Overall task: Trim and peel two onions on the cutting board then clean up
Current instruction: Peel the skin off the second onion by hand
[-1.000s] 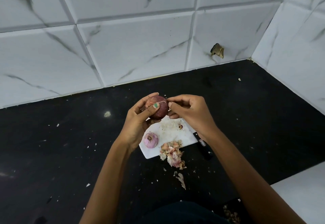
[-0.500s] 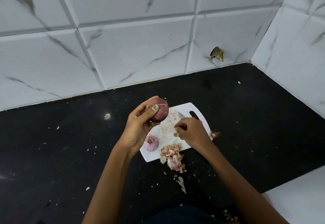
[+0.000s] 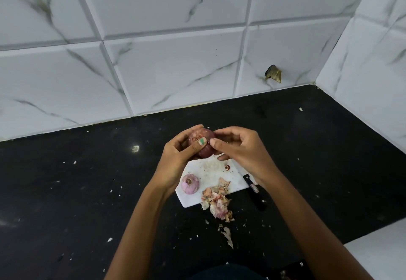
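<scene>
Both hands were raised above the far end of the cutting board [image 3: 216,175], holding 1 dark red onion [image 3: 205,148] between them. Left hand [image 3: 175,161] was wrapped around the onion from 9 o'clock, thumb laid across its front. Right hand [image 3: 241,150] met it from 3 o'clock, thumb and forefinger pinched at the onion's skin right beside the left thumb tip.

Second onion [image 3: 190,183], paler pink and stem end up, sat on the board's near-left corner, at 7 o'clock from the held one. A small trimmed end piece [image 3: 227,167] lay on the board under the right hand. Pile of peels [image 3: 217,200] straddled the board's near edge and spilled onto the black tabletop [image 3: 77,191] toward 6 o'clock. Knife [image 3: 254,193], black handle, lay at the board's right edge; blade was hidden under the right wrist. Small skin flecks were scattered over the tabletop. White marbled wall tiles [image 3: 167,66] stood at 12 o'clock.
</scene>
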Tool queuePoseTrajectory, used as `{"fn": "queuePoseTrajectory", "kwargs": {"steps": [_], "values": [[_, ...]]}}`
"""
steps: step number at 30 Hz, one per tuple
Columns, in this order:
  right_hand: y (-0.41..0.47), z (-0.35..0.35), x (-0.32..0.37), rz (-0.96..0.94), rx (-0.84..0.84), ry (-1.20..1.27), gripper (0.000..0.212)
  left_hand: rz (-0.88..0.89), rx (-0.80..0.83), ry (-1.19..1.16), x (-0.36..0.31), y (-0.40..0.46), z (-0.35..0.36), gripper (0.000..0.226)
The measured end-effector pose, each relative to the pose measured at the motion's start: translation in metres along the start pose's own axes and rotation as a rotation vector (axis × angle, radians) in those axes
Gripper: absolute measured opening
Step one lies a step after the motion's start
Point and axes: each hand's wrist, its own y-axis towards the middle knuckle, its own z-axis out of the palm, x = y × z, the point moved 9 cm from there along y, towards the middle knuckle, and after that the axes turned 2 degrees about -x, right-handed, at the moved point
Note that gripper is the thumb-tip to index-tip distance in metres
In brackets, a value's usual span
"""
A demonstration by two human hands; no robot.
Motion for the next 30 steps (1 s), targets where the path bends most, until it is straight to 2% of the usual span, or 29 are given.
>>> {"fn": "queuePoseTrajectory", "kwargs": {"steps": [5,10,14,19,25,28,30], "values": [[0.001,-0.002,0.001,0.002,-0.015,0.021,0.02,0.022,0.058,0.073,-0.007,-0.002,0.002,0.055],[0.002,-0.008,0.008,-0.046,-0.044,-0.044,0.01,-0.01,0.104,0.007,-0.008,-0.006,0.008,0.051],[0.001,-0.005,0.011,-0.079,0.007,-0.113,0.02,0.004,0.111,0.024,-0.011,-0.007,0.007,0.051],[0.0,-0.003,0.016,-0.109,-0.007,-0.221,0.027,0.024,0.099,0.051,-0.012,-0.006,0.004,0.056],[-0.002,-0.001,0.022,-0.129,-0.04,-0.324,0.021,0.04,0.099,0.121,-0.013,-0.007,0.004,0.062],[-0.002,-0.004,0.024,-0.156,-0.097,-0.336,0.008,0.025,0.116,0.072,-0.01,-0.008,0.006,0.058],[-0.001,-0.012,0.019,-0.126,-0.146,-0.239,0.02,0.0,0.13,0.009,-0.008,-0.009,0.008,0.055]]}}
